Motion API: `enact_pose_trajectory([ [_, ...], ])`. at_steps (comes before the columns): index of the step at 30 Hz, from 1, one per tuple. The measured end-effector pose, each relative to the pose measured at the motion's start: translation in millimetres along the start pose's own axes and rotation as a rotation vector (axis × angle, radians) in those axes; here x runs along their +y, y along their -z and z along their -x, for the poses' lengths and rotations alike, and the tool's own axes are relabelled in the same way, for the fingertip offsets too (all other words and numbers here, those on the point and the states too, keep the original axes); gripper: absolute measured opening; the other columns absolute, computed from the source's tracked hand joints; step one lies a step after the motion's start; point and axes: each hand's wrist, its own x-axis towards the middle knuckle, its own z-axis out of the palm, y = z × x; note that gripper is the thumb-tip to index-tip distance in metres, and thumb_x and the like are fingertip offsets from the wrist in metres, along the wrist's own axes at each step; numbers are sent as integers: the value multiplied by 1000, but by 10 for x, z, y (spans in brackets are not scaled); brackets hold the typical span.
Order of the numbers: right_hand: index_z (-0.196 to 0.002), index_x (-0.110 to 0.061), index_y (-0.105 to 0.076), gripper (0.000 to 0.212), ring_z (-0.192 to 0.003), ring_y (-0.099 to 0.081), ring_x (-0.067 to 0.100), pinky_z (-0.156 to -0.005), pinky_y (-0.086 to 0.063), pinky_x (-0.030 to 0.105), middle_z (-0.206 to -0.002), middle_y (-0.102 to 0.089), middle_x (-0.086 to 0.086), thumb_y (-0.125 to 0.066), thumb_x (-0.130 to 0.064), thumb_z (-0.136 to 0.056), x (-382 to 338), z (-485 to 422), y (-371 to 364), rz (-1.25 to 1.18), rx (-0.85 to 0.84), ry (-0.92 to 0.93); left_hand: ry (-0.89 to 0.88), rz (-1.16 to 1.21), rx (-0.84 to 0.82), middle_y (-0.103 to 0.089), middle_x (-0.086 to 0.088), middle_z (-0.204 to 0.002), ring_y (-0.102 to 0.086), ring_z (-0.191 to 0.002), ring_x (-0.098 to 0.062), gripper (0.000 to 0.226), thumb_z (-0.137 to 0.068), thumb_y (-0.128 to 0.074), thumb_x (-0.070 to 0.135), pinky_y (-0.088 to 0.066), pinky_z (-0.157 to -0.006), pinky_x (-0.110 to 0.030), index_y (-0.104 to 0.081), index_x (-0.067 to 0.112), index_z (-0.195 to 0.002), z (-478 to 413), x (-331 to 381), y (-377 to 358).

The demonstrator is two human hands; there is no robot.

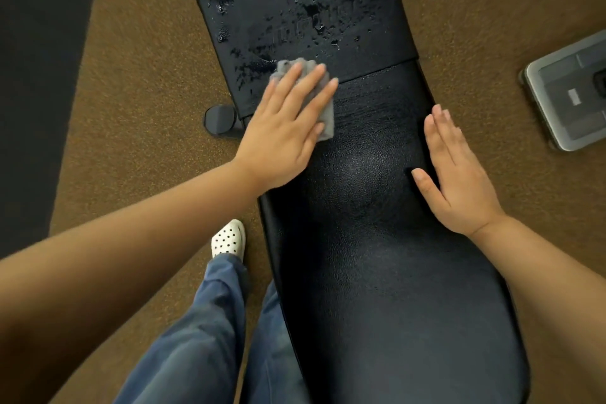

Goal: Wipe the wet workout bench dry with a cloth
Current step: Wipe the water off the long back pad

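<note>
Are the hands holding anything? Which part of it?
Nothing is gripped. The left hand presses flat on the middle of the grey cloth, fingers straight. The right hand rests flat on the bench near its right edge, holding nothing.

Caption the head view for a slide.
Left hand presses a grey cloth onto the wet black bench; right hand rests flat on its near pad.

1. One black bench (377, 256).
2. One grey cloth (324, 121) on the bench.
3. Two hands: my left hand (282, 138), my right hand (459, 174).
4. One white shoe (228, 239) left of the bench.
5. One grey box (570, 92) right of the bench.
</note>
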Motion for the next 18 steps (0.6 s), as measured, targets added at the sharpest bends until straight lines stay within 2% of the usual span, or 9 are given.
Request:
enact_pose_trajectory([
  [4, -151, -8, 0, 67, -148, 0, 22, -121, -5, 38, -159, 1, 8, -20, -48, -101, 13, 6, 9, -112, 43, 2, -99, -39, -40, -26, -11, -156, -17, -145, -34, 53, -100, -34, 30, -13, -118, -49, -29, 13, -150, -404, 273, -47],
  [11, -150, -4, -3, 69, -148, -4, 28, -121, -8, 37, -158, -3, 17, -20, -49, -101, 25, 19, 32, -232, 114, 1, -108, -58, -129, -27, -6, -156, -16, -146, -30, 57, -96, -30, 33, -9, -118, -44, -28, 14, -150, -770, 943, -209],
  [15, -148, 3, -12, 67, -147, -7, 31, -120, -11, 46, -157, -8, 23, -20, -45, -102, 30, 47, 98, -235, 207, -47, -132, -64, -231, -30, -6, -154, -16, -145, -30, 62, -93, -32, 36, -4, -117, -43, -26, 11, -150, -827, 1382, -324],
  [18, -147, 3, -23, 66, -147, -13, 27, -120, -14, 40, -156, -12, 21, -19, -45, -102, 47, 66, 246, -245, 291, -78, -148, -29, -251, -37, -8, -150, -22, -143, -30, 64, -89, -39, 35, -5, -117, -41, -34, 9, -147, -649, 1679, -415],
])
